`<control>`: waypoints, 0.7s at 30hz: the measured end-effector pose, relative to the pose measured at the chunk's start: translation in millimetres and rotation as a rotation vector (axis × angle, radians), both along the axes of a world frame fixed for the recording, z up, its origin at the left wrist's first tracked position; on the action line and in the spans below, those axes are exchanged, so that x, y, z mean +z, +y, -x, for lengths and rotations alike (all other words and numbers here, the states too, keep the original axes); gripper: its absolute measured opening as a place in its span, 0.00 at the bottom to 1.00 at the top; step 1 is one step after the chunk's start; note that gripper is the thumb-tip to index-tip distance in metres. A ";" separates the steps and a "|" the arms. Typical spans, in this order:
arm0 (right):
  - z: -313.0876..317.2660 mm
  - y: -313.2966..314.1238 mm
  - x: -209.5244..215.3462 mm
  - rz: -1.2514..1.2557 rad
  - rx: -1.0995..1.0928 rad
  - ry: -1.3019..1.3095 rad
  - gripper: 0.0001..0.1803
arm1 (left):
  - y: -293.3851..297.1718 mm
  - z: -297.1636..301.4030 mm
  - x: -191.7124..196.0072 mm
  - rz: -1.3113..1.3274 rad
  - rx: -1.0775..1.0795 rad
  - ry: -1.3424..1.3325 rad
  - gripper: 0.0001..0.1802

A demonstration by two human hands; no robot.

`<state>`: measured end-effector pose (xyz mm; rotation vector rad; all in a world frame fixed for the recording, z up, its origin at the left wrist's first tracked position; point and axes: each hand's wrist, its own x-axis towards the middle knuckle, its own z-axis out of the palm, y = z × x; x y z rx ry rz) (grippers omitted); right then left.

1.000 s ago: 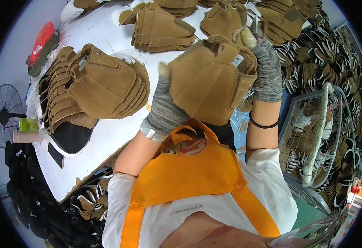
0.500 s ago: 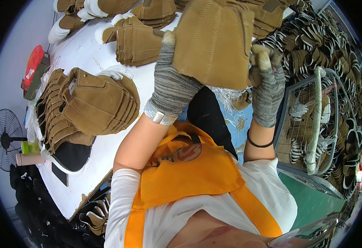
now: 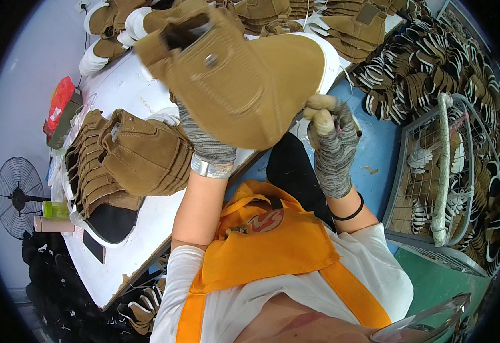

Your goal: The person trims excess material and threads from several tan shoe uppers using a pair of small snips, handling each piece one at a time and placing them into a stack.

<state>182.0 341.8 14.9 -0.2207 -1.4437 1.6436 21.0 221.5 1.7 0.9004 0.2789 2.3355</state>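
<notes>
A tan suede shoe upper (image 3: 250,74) with a white edge and a metal snap is held up above the table edge. My left hand (image 3: 211,143), in a grey knit glove, grips it from beneath; its fingers are mostly hidden behind the upper. Close to the white edge is my right hand (image 3: 336,140), gloved too, with its fingers curled together; what they hold, if anything, I cannot make out. A thin white thread shows just above those fingers. Beside my left forearm lies a stack of similar tan uppers (image 3: 141,154) on the white table (image 3: 164,220).
More stacked uppers (image 3: 352,28) line the table's far side. At right stands a wire cart (image 3: 441,171) holding uppers, with a large pile of them (image 3: 432,68) behind it. A dark phone (image 3: 94,247), a pink cup (image 3: 54,224) and a fan (image 3: 17,197) are at left.
The upper has moved left and been turned, so its snap side and white edge now show. My right hand has come off its side and moved lower and slightly left.
</notes>
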 end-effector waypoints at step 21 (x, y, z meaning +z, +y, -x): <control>31.1 48.8 -19.4 0.336 0.261 0.007 0.22 | -27.6 -21.9 8.9 0.497 0.099 -0.086 0.35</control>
